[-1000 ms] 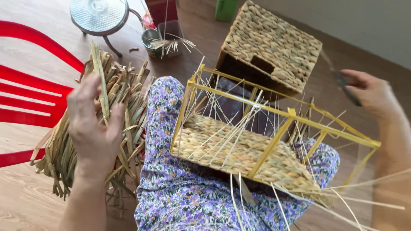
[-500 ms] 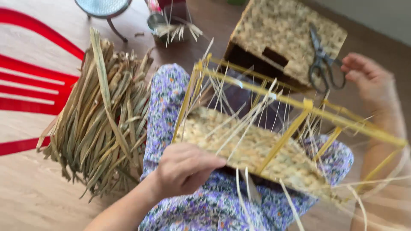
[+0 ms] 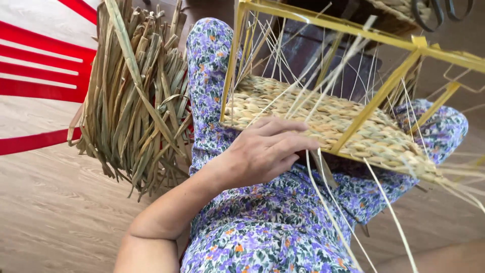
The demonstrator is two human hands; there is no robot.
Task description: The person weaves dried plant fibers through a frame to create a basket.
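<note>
Left hand [image 3: 262, 151] against woven panel [image 3: 333, 121]

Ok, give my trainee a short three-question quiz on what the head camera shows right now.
1. True or false: the left hand rests on the edge of the woven panel.
2. What colour is the frame around the weaving? A red, B yellow, C black.
3. What lies on the floor beside the lap, on the left of the view?

Key: 1 true. 2 B. 3 a bundle of dried grass.
</note>
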